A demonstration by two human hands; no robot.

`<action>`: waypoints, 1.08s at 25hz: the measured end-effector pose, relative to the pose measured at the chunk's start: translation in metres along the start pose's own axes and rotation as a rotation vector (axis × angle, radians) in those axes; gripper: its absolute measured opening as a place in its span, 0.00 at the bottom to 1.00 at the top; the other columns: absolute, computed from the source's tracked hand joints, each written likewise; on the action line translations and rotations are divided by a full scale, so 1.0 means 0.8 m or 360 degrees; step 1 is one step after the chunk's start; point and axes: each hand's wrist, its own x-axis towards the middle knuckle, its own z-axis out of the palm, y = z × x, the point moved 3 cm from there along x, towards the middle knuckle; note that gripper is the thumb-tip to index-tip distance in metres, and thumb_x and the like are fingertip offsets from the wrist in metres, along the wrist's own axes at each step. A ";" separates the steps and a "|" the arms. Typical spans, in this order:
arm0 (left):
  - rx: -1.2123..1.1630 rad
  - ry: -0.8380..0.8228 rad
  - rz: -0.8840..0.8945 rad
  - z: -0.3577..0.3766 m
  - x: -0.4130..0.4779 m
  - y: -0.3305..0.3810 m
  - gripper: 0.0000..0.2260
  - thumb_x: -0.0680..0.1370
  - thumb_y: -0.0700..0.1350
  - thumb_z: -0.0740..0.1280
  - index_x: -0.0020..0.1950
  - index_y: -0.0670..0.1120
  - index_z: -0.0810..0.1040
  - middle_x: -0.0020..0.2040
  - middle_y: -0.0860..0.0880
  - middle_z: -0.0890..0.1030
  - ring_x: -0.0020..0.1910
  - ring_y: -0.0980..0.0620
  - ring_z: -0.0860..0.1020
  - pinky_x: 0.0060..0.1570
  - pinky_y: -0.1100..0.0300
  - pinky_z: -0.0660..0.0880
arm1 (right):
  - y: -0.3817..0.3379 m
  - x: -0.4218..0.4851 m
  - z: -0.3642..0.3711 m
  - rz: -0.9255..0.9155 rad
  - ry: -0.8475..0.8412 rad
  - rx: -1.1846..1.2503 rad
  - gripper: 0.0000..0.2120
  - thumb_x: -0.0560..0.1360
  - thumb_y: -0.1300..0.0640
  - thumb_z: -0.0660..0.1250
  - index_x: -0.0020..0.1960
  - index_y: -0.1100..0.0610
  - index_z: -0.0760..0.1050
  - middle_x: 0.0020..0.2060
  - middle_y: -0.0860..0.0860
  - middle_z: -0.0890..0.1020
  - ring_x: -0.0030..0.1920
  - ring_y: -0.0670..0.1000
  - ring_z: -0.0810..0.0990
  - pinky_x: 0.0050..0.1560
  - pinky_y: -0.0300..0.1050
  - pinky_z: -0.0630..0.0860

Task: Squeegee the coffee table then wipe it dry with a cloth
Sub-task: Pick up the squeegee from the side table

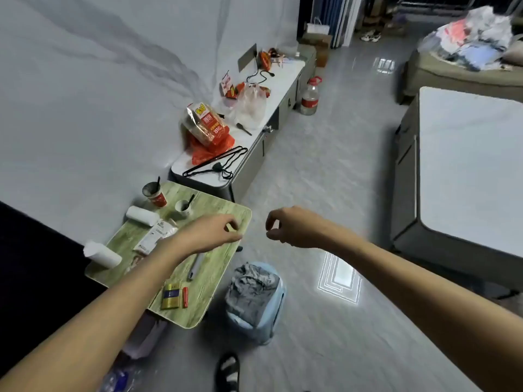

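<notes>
By the sandalled foot (227,369), a pale blue bin (273,321) holds crumpled grey stuff (253,290), maybe the cloth. If so, it is soft and limp and best grabbed by a bunched fold. Left of it, the small green worktop (215,210) carries paper rolls, cups, a yellow box and a grey stick (196,265); I see no sure squeegee. Above it the left hand (210,233) is curled, and I cannot tell whether it pinches anything. The right hand (291,226) hangs loosely curled, holding nothing. The coffee table (467,171) stands well apart on the right, its white top hard and probably slick, with open floor between. Beyond is a cluttered low bench (249,142).
</notes>
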 end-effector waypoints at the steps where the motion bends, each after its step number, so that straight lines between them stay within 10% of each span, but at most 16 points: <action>1: -0.0057 0.0012 -0.0060 0.007 0.024 -0.032 0.10 0.75 0.56 0.67 0.51 0.52 0.78 0.43 0.53 0.82 0.41 0.52 0.82 0.46 0.53 0.79 | 0.000 0.035 0.017 -0.0004 -0.0060 0.0029 0.09 0.77 0.52 0.64 0.55 0.51 0.77 0.40 0.50 0.78 0.37 0.50 0.75 0.41 0.44 0.74; 7: -0.0471 0.0030 -0.0581 0.125 0.224 -0.264 0.08 0.76 0.46 0.67 0.53 0.46 0.78 0.49 0.46 0.83 0.44 0.45 0.83 0.46 0.55 0.77 | 0.061 0.264 0.173 0.0200 -0.0224 0.0194 0.15 0.74 0.62 0.59 0.55 0.51 0.78 0.40 0.49 0.78 0.41 0.52 0.76 0.43 0.43 0.71; 15: -0.0096 0.0153 -0.0955 0.265 0.423 -0.455 0.17 0.79 0.45 0.65 0.66 0.40 0.70 0.60 0.39 0.78 0.56 0.38 0.78 0.45 0.54 0.68 | 0.158 0.446 0.352 0.0335 -0.0253 0.0400 0.10 0.77 0.58 0.63 0.56 0.53 0.79 0.53 0.55 0.82 0.44 0.51 0.75 0.44 0.41 0.68; 20: 0.0071 -0.0046 -0.0972 0.261 0.454 -0.457 0.11 0.78 0.46 0.65 0.54 0.40 0.78 0.52 0.39 0.82 0.50 0.39 0.80 0.46 0.52 0.74 | 0.180 0.457 0.354 0.0378 -0.0288 0.0476 0.12 0.76 0.60 0.62 0.58 0.54 0.78 0.53 0.54 0.82 0.42 0.50 0.75 0.42 0.40 0.67; 27: -0.0969 -0.0169 -0.0501 0.150 0.424 -0.256 0.07 0.77 0.38 0.65 0.39 0.42 0.75 0.29 0.48 0.77 0.23 0.54 0.70 0.25 0.63 0.66 | 0.216 0.339 0.223 0.0597 -0.0220 0.0506 0.11 0.77 0.56 0.62 0.57 0.53 0.77 0.42 0.51 0.80 0.37 0.50 0.75 0.41 0.44 0.72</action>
